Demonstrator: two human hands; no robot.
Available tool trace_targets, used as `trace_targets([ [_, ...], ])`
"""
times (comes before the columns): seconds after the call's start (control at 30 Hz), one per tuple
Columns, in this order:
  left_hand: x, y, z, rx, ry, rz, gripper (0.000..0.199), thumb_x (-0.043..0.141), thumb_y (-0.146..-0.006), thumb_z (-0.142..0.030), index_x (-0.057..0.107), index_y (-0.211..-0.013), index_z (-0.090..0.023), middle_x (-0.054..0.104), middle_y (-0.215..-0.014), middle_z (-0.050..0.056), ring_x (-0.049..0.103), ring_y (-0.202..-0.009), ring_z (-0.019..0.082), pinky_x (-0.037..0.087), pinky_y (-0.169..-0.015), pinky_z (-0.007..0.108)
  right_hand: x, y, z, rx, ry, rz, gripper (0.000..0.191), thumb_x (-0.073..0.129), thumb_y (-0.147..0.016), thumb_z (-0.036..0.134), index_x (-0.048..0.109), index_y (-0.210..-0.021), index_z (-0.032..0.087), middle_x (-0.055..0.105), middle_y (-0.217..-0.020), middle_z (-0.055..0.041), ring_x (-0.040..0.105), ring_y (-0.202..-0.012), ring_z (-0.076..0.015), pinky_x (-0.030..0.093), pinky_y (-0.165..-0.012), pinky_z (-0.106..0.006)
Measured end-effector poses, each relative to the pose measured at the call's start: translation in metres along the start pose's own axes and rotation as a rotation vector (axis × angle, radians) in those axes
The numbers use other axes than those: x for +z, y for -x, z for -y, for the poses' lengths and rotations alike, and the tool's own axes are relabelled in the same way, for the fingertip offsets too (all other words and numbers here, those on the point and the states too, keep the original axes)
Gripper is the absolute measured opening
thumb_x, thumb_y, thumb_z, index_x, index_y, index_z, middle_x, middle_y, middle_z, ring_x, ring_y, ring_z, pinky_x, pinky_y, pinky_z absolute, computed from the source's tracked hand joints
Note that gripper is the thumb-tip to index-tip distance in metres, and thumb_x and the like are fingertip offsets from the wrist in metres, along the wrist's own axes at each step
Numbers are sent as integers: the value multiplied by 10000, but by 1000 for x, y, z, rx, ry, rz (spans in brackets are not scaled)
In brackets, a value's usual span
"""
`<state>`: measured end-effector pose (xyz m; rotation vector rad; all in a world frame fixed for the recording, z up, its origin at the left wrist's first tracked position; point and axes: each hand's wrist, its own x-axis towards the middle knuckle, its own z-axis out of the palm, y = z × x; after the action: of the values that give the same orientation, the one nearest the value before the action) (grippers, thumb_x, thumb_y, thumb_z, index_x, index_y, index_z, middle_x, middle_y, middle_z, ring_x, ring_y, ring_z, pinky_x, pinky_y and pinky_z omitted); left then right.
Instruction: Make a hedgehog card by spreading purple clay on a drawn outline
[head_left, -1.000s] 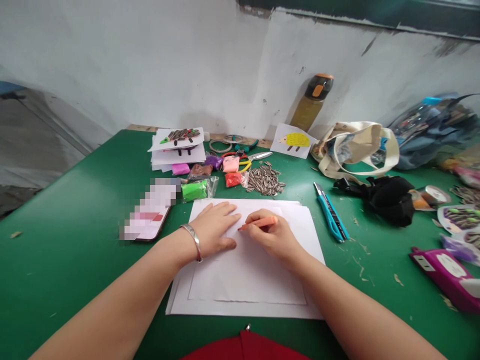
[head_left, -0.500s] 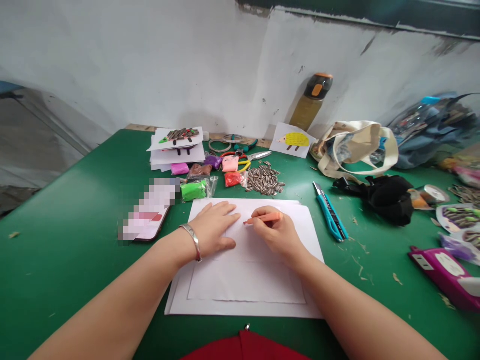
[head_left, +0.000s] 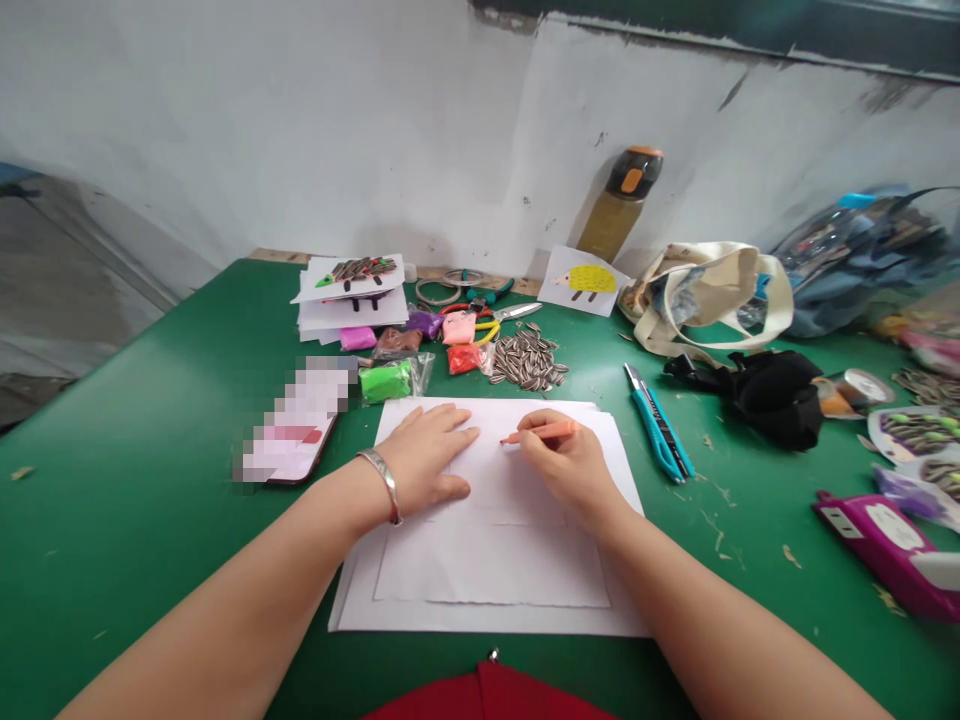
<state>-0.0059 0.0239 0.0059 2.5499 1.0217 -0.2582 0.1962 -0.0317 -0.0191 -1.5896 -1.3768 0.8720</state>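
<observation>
White paper sheets (head_left: 487, 565) lie stacked in front of me on the green table. My left hand (head_left: 427, 455) rests flat on the top sheet with its fingers spread, a silver bracelet (head_left: 384, 482) around the wrist. My right hand (head_left: 566, 465) is closed around an orange marker (head_left: 551, 431), its tip pointing left at the paper. No clear mark shows under the tip. Left of the paper lies a phone (head_left: 300, 425) with a blurred screen. Just beyond the sheets are a green clay packet (head_left: 387, 381) and a pile of sunflower seeds (head_left: 529, 360).
A blue utility knife (head_left: 660, 425) lies right of the paper. Farther back are scissors (head_left: 517, 312), a hedgehog drawing (head_left: 583, 282), seed-covered pictures (head_left: 352, 272) and a bottle (head_left: 619, 205) against the wall. At right sit a cloth bag (head_left: 709, 295), a black item (head_left: 776, 400) and a magenta case (head_left: 889, 555).
My right hand has shifted a little to the right across the paper with the marker. My left hand stays in place on the sheet.
</observation>
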Motion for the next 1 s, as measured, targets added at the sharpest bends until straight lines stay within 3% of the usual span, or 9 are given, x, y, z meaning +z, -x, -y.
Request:
trace_targets([
  [0.73, -4, 0, -1, -8, 2, 3, 620, 659, -784, -369, 498, -1356, -188, 372, -1502, 148, 275, -1406, 347, 253, -1131, 515, -19, -3, -4, 82, 2, -49, 142, 530, -727, 210, 594, -602, 196, 686, -727, -7, 700, -782, -210, 445, -637, -266],
  [1.0, -5, 1, -2, -5, 0, 10, 626, 655, -783, -374, 501, -1355, -174, 367, -1503, 160, 277, -1403, 359, 251, -1131, 527, -26, -4, -6, 92, 71, -60, 179, 521, -726, 225, 655, -613, 191, 713, -771, -24, 657, -736, -193, 447, -630, -276],
])
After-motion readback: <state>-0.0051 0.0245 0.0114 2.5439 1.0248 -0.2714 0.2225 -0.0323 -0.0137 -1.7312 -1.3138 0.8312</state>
